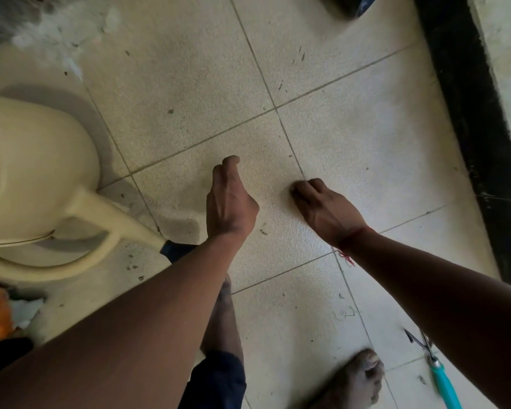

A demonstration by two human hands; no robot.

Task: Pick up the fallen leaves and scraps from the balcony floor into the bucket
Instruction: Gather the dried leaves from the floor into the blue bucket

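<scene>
The person bends low over the balcony floor (351, 137), both hands close above one pale tile. The left hand (230, 202) stands on edge, fingers together and only lightly bent. Its grip is loose and holds nothing I can see, and it looks set as a wall to gather bits against. The right hand (319, 206) has its fingertips curled down at the grout line, likely nipping at a fleck there, but I cannot tell whether that grip has closed on anything. The scraps (263, 232) are small dark flecks scattered over the tiles, one near the left wrist and more farther off. I cannot pick out the bucket. A cream watering can (33, 172) sits to the left. A teal-handled hand rake (443, 382) lies by the right forearm, probably too coarse for such fine flecks.
</scene>
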